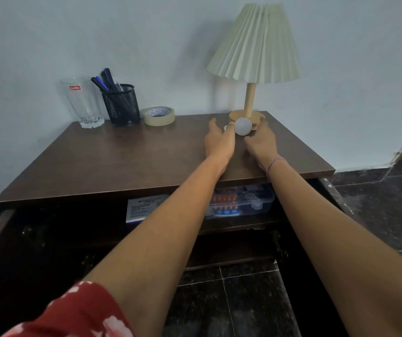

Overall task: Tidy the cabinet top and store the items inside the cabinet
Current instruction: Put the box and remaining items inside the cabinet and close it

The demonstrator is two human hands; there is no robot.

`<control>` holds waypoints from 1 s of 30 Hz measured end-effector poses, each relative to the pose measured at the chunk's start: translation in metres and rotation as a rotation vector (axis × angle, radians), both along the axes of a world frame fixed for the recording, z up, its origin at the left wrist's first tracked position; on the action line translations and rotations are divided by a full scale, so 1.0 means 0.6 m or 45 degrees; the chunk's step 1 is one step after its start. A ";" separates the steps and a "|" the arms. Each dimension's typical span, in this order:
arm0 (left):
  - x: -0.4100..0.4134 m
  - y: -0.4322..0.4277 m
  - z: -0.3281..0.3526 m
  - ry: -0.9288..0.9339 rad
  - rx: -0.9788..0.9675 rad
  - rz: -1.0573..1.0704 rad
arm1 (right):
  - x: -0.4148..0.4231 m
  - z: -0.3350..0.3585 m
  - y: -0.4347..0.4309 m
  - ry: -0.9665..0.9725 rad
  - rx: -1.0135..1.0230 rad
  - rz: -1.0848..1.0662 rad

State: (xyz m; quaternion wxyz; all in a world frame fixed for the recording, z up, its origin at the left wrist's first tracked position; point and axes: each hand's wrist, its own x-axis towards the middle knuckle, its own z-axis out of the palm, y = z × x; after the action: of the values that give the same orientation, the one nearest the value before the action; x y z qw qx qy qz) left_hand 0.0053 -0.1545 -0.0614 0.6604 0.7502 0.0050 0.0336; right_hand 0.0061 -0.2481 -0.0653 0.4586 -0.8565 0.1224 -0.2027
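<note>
In front of the lamp's (246, 116) base, the right hand's (262, 143) fingertips are hidden behind a white ball (243, 126); the left hand (219, 142) touches something white, too small to tell; well below the lamp, the left forearm (170, 215) half covers a clear box (256, 198).

Dark wooden surface (122, 161) bare across front and centre, clear glass tumbler (83, 103), black mesh pen pot (122, 105), beige tape roll (159, 116) along back left, cream pleated lamp (251, 98) back right.

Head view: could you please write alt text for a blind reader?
A left hand and right hand flank a white bulb by the lamp base on a dark cabinet top; glass, pen holder and tape roll stand back left.
</note>
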 end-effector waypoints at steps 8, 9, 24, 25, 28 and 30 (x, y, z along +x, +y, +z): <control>0.009 -0.004 0.001 0.014 0.020 -0.006 | 0.009 -0.003 -0.002 0.031 -0.025 0.004; 0.008 -0.004 0.001 0.016 0.022 -0.006 | 0.010 -0.004 -0.003 0.037 -0.030 0.007; 0.010 -0.007 0.002 0.045 0.079 0.000 | 0.007 -0.004 -0.001 0.024 -0.065 0.023; 0.011 -0.008 0.003 0.044 0.084 0.007 | 0.006 -0.003 -0.001 0.022 -0.065 0.021; 0.014 -0.009 0.004 0.040 0.062 0.032 | 0.004 -0.002 0.000 0.006 -0.053 0.026; 0.016 -0.007 0.005 0.049 0.014 0.030 | 0.004 -0.001 0.000 -0.002 -0.055 0.024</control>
State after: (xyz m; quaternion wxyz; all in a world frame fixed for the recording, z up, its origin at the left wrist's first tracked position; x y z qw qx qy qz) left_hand 0.0151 -0.1584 -0.0582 0.6554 0.7543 0.0262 0.0271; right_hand 0.0082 -0.2480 -0.0660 0.4420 -0.8672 0.1094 -0.2017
